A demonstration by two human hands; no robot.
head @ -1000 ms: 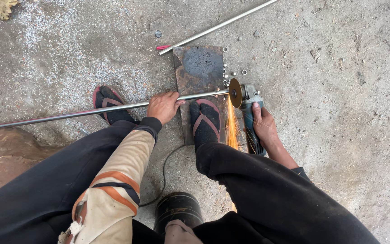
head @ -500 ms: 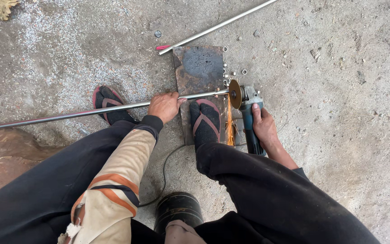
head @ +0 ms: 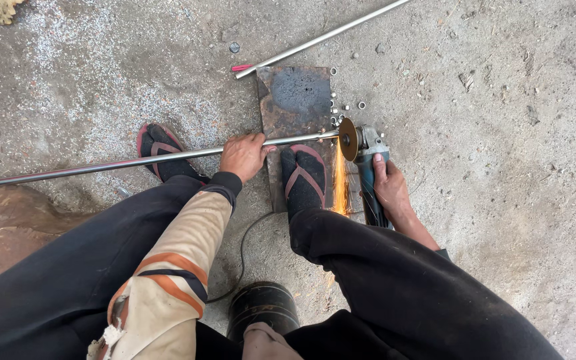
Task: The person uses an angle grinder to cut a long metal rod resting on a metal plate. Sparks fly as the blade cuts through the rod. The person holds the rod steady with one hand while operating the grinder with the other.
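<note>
My left hand (head: 243,155) grips a long thin steel rod (head: 101,167) that lies across the concrete floor. The rod's right end rests on a rusty steel plate (head: 295,97). My right hand (head: 389,190) holds a blue angle grinder (head: 370,175) by its body. Its round cutting disc (head: 349,139) meets the rod's end. Orange sparks (head: 339,187) stream toward me beside my right foot, which stands in a sandal (head: 305,179) on the plate.
A second steel rod (head: 321,39) lies slanted beyond the plate, a small red piece (head: 241,67) at its near end. Several short cut rings (head: 348,107) are scattered by the plate. My left sandal (head: 161,150) stands behind the rod. A black cylinder (head: 261,308) sits between my legs.
Hands, rod and grinder stay where they were. The spark stream under the disc keeps flickering in length.
</note>
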